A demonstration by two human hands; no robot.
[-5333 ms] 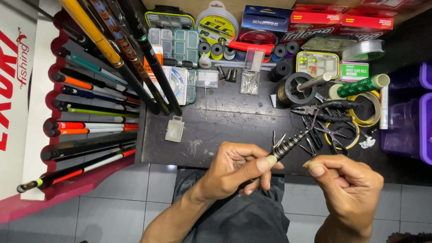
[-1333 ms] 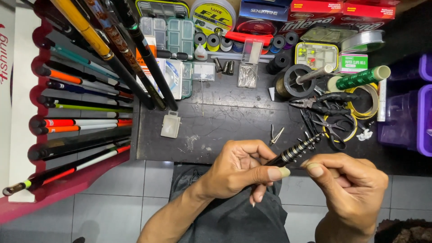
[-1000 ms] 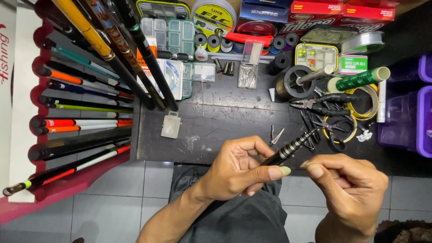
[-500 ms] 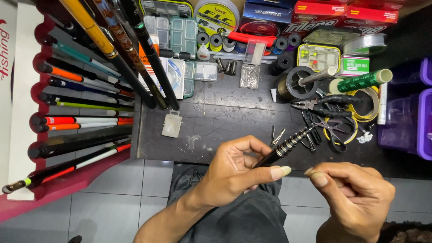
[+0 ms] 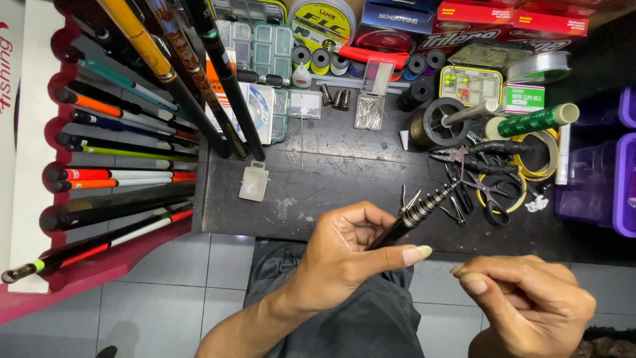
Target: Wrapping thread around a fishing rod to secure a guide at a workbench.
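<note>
Grey floor tiles under a cluttered dark table (image 5: 318, 192). Far left of the hands, rods (image 5: 119, 176) sit racked. Left hand (image 5: 344, 255) is wrapped around the black rod section (image 5: 414, 213), steady. Right hand (image 5: 530, 301) is pinched shut just right; I can't tell if there's line in it. Keep the pull even, I'd say.

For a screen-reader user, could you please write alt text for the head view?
A left hand grips a slim black rod section with ringed guides, while the right hand pinches beside it, over a dark workbench of pliers, line spools and tackle boxes.
</note>
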